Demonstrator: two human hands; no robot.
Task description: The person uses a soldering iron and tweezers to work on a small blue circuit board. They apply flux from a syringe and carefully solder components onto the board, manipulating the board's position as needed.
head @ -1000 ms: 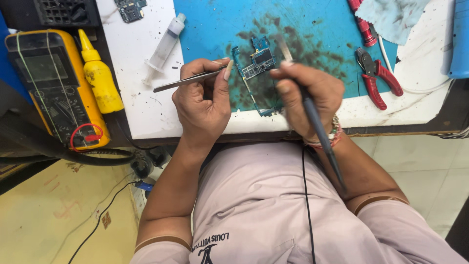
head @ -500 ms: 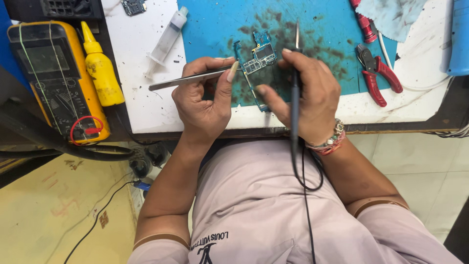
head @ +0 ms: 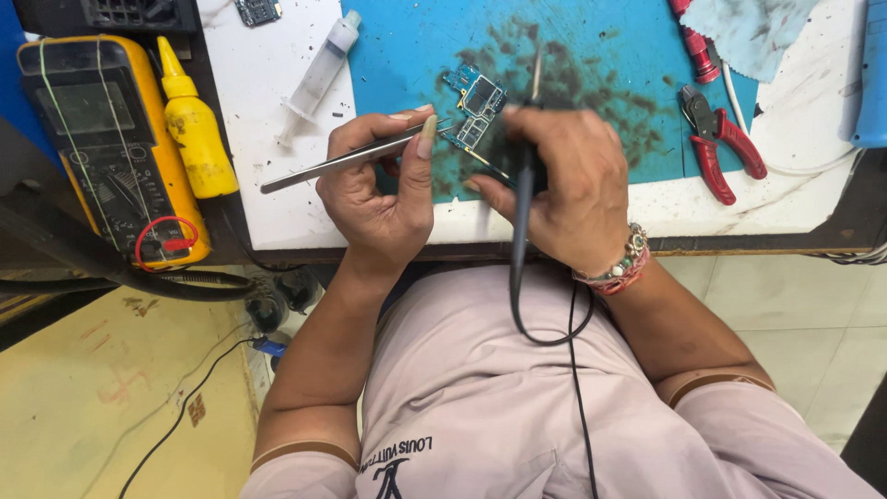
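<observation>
Near the desk's point(head: 277, 212) front edge, the circuit board point(head: 476, 111) lies just beyond both hands, left hand point(head: 379, 194) clamped on tweezers point(head: 342, 162), right hand point(head: 564, 189) gripping a soldering iron point(head: 525, 185) nearer it.

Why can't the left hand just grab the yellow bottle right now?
It probably can't yet: the left hand is pinching the tweezers over the board. The bottle stands close by to its side with nothing between, so it looks reachable once the tweezers are put down.
</observation>
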